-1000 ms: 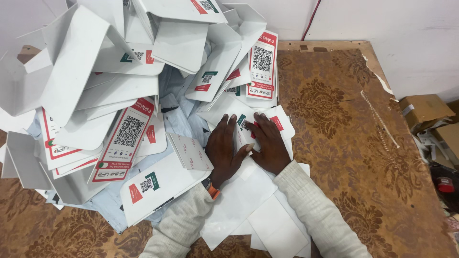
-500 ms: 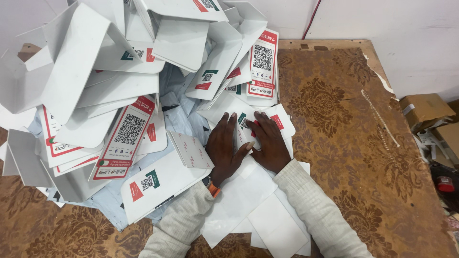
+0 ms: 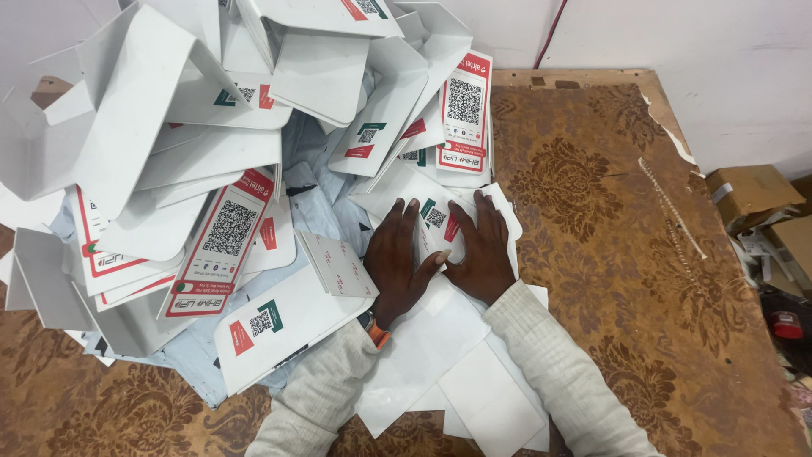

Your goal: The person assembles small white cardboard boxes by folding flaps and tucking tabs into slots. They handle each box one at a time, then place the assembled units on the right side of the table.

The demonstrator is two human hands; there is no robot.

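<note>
My left hand and my right hand lie flat, fingers spread, side by side on a white card with small red and green marks. That card rests on several plain white sheets spread on the table in front of me. A big heap of white folded cards with red borders and square code patterns rises to the left and behind my hands. An orange band shows at my left wrist.
The table wears a brown cloth with a floral pattern, bare on its right half. Brown cardboard boxes and a red object sit beyond the right edge. A white wall and a red cable stand behind.
</note>
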